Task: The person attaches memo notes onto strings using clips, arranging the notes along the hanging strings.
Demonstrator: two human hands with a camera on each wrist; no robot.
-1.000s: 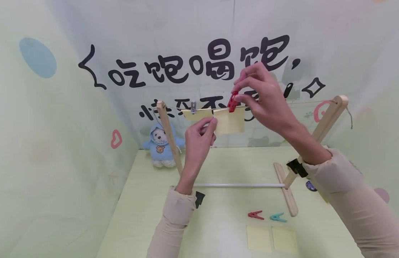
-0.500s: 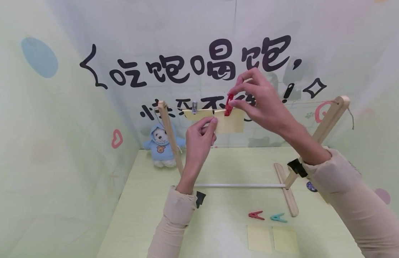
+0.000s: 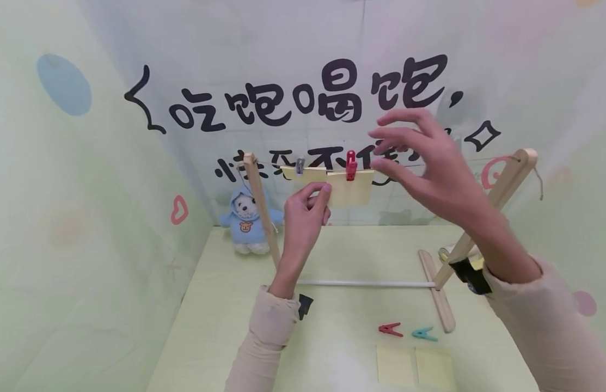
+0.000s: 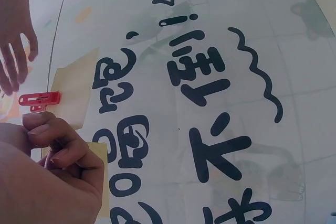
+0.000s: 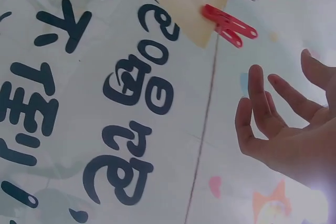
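A red clothespin [image 3: 351,166] clamps a pale yellow paper square [image 3: 354,191] to a thin string [image 3: 479,158]. My left hand [image 3: 305,212] pinches the left edge of that square between thumb and fingers. To the right of the clothespin, my right hand [image 3: 432,160] is apart from it, fingers spread and gently bent. The right wrist view shows nothing in that hand [image 5: 291,111]. A grey clothespin [image 3: 300,166] fixes another yellow square [image 3: 310,175] farther left on the string; my left hand hides part of this square.
Wooden posts [image 3: 510,179] hold up the string, with a white rod [image 3: 366,283] low between them. On the table lie a red clothespin [image 3: 391,329], a teal clothespin [image 3: 424,334] and two yellow squares [image 3: 395,366]. A plush toy [image 3: 247,220] sits behind the left post.
My right hand has let go of the red clothespin, which stays clipped on the paper and string, and has moved right with its fingers spreading. The left hand keeps its pinch.
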